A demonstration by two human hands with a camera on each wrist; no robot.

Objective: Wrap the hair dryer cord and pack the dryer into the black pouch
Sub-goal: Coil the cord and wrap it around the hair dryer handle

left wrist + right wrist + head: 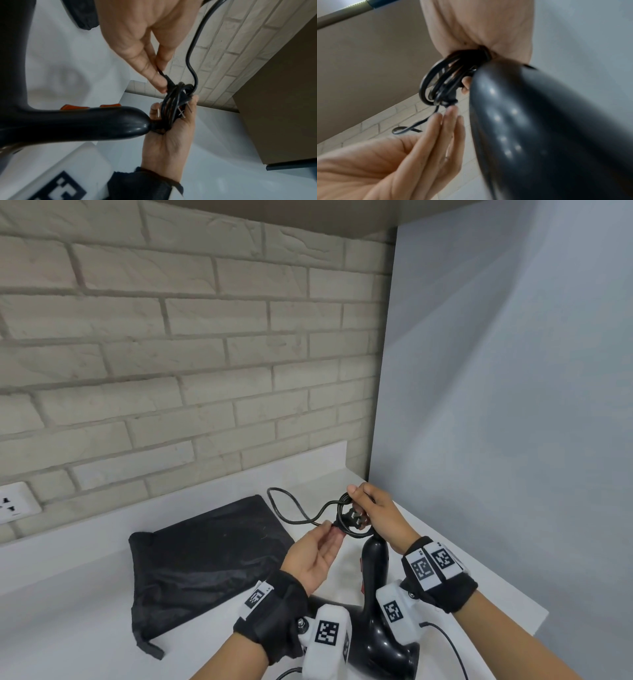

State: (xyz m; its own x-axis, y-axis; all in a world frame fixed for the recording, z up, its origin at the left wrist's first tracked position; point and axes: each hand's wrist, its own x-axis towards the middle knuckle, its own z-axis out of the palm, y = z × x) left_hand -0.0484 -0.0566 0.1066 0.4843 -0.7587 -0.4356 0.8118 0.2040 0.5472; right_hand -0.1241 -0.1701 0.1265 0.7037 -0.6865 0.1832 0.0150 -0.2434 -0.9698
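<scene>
Black cord (301,510) (one), two hands

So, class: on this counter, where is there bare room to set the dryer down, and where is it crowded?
Bare counter lies left of the black pouch, and a strip runs between the pouch and the brick wall. It is crowded at the right, where the left hand, right hand, cord and hair dryer cluster.
</scene>
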